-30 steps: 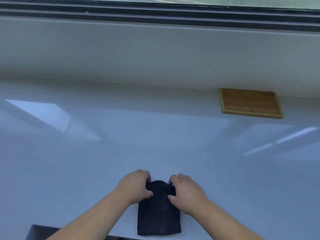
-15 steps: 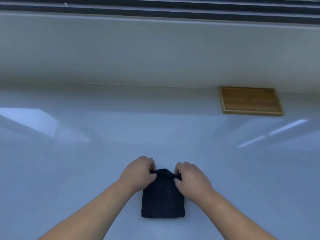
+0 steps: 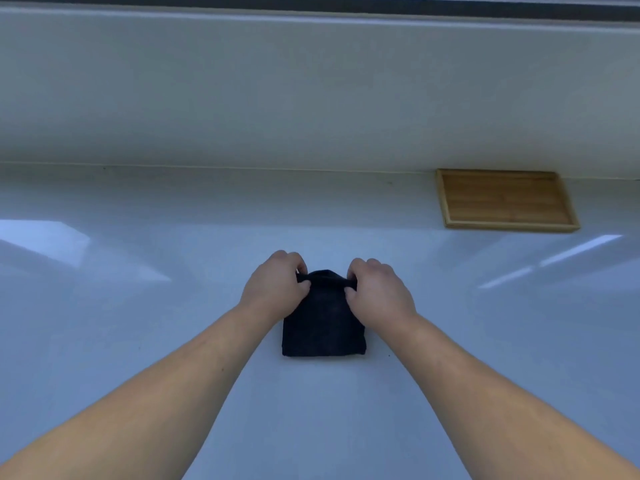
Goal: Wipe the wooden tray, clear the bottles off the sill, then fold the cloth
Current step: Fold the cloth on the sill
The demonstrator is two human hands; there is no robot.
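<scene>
A dark folded cloth (image 3: 323, 330) lies on the glossy white sill (image 3: 138, 323), in the middle of the view. My left hand (image 3: 273, 289) pinches its far left corner and my right hand (image 3: 379, 296) pinches its far right corner, with the far edge lifted slightly between them. The wooden tray (image 3: 504, 200) sits bare at the back right, against the window frame. No bottles are in view.
The pale window frame (image 3: 311, 91) rises along the back of the sill, with a dark track above it. Bright reflections lie on the sill to the left and right.
Both hands and the cloth sit further from the near edge of the view than a second ago. The dark edge at the bottom left is out of view. The cloth looks shorter.
</scene>
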